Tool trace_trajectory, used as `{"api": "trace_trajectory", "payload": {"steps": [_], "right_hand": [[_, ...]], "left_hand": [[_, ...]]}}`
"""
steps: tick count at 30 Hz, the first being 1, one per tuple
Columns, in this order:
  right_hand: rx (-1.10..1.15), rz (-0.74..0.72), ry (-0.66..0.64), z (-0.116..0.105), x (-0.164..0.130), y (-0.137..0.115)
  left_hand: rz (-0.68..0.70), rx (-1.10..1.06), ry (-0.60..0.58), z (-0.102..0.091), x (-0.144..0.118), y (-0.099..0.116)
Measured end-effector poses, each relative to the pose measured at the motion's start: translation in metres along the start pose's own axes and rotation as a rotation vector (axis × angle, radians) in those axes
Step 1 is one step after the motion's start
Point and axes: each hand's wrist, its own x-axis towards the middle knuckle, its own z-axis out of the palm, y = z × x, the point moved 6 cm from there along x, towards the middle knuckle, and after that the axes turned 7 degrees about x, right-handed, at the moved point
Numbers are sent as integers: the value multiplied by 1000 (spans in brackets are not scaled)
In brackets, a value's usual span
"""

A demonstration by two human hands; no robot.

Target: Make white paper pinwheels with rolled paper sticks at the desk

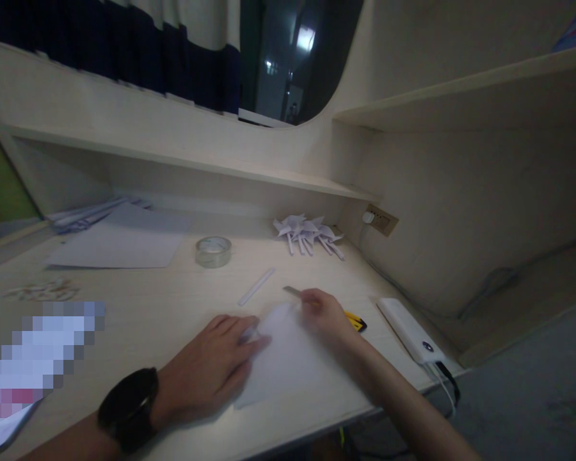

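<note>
A sheet of white paper [288, 358] lies at the desk's front edge, between my two hands. My left hand [223, 358], with a black watch at the wrist, holds the left side of the sheet, thumb and fingers over its edge. In my closed right hand [324, 314] is a utility knife [355, 321]. Its yellow and black handle shows behind the hand, while the bare blade points left above the paper's far edge. Just beyond the sheet lies a narrow white strip [256, 286].
A roll of clear tape [214, 251] and several paper pinwheels [310, 234] sit toward the back. Stacked paper [120, 237] lies back left, small pieces [43, 290] and a blurred-out phone [33, 365] at left. A white power bank [410, 330] with cables is at right.
</note>
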Motion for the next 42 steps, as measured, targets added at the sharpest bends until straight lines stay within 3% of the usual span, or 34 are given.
{"api": "trace_trajectory", "payload": {"steps": [4, 10, 12, 16, 19, 27, 36, 39, 42], "right_hand": [[-23, -91, 46, 5, 0, -4], [-205, -341, 123, 9, -18, -26], [-293, -479, 100, 14, -27, -34], [-500, -896, -30, 33, -50, -46], [-605, -1049, -115, 43, -58, -44], [-730, -1065, -240, 51, -52, -33], [-766, -1049, -317, 56, -55, -32], [-680, -1030, -304, 45, -58, -41], [-474, -965, -131, 12, -63, -54]], "left_hand": [[-4, 16, 6, 2, -1, 0], [24, 2, 48, 6, 2, -2], [28, 0, 39, 7, 3, -3], [40, 26, 31, 15, 2, -6], [54, 44, 37, 21, 0, -8], [58, 31, 28, 28, -2, -10], [67, -9, 55, 22, 1, -8], [63, -15, 50, 17, 0, -7], [55, -17, 35, 14, -1, -7]]}}
